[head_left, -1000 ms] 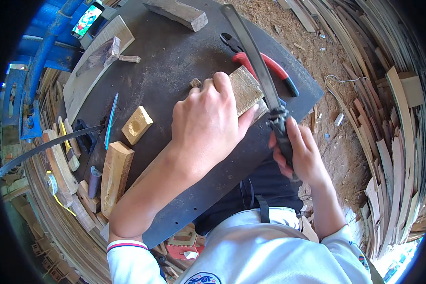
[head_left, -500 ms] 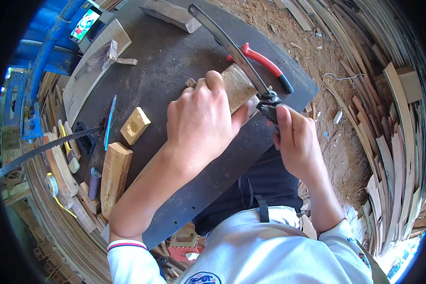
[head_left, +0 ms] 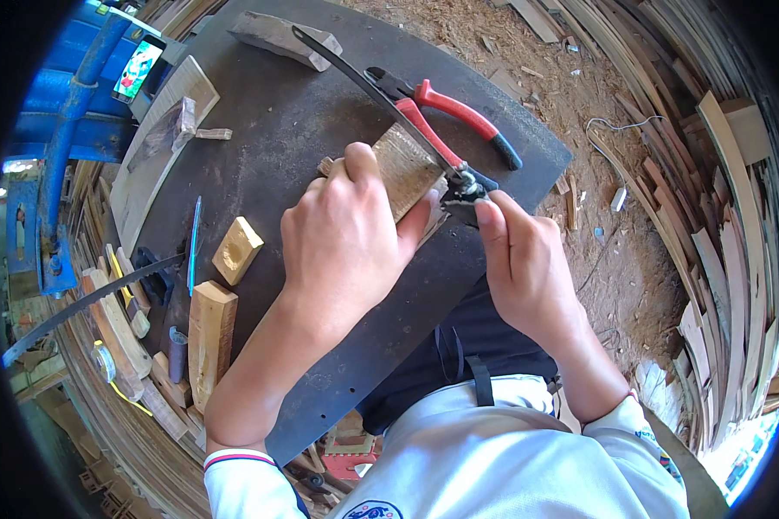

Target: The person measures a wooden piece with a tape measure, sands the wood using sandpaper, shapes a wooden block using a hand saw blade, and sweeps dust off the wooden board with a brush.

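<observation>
My left hand (head_left: 342,225) is closed round a squared wooden block (head_left: 404,169), thumb on its near side, holding it over the dark tabletop (head_left: 346,346). Fingers wrapped, my right hand (head_left: 528,259) grips the black handle of a hacksaw (head_left: 351,71), with a wing nut showing just above the fist. The saw's narrow metal frame slants up and left across the block's far edge. Whether its blade touches the wood is hard to see. Just beyond lie red-handled pliers (head_left: 459,108), partly covered by the saw.
A wood offcut (head_left: 286,39) lies at the far edge, a curved board (head_left: 169,130) at the left. Nearer are a yellowish block (head_left: 237,250), a blue pen (head_left: 195,246), a longer wood piece (head_left: 211,333) and a saw blade (head_left: 95,303). Stacked wood strips (head_left: 718,216) line the right.
The hacksaw and block have shifted left and a little nearer with both hands. More of the pliers, including their jaws, now shows. The whole view has shifted slightly.
</observation>
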